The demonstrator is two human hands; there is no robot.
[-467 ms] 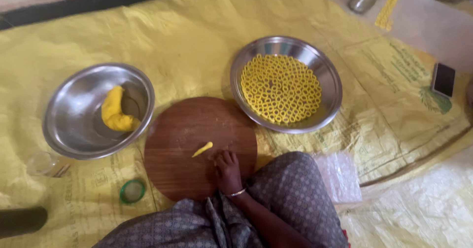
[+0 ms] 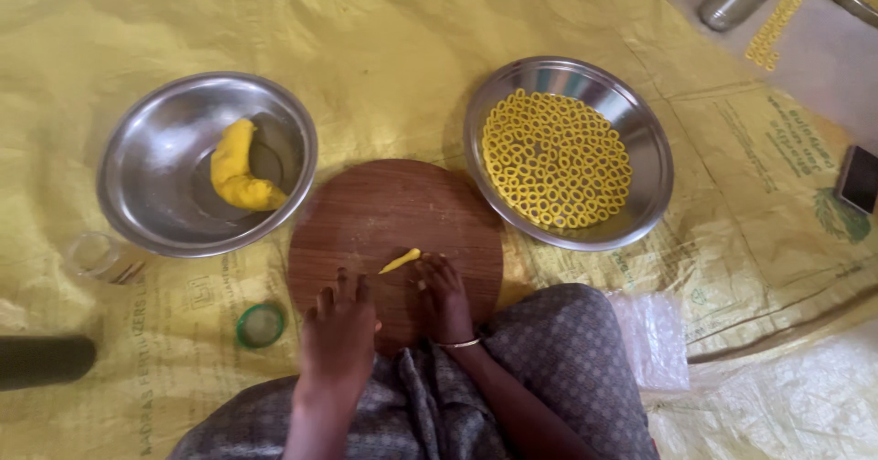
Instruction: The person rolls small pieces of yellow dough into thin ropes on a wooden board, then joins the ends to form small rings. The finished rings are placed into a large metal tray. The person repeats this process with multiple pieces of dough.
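A small yellow dough strip point(image 2: 401, 261) lies on the round wooden board point(image 2: 366, 213), near the board's front half. Its long axis runs on a slant, the thicker end up and to the right, the thin end down and to the left. The right hand point(image 2: 444, 297) rests on the board with its fingers point(image 2: 428, 266) spread flat, released, their tips touching the strip's right end. The left hand point(image 2: 338, 327) lies flat on the board's near edge, fingers open and holding nothing, just beside the strip but apart from it.

The far half of the board is bare. To the left, touching the board's rim, stands a steel bowl point(image 2: 151, 163) with a curved lump of yellow dough point(image 2: 235, 169). To the right, a second steel bowl point(image 2: 640, 144) holds many small yellow dough rings point(image 2: 556, 160). A green lid point(image 2: 261, 325) lies on the yellow sheet point(image 2: 393, 39) by the board's left front.

Half a second ago only the right hand showed on the board; the left hand has come in since. The strip lies on the same slant as before.
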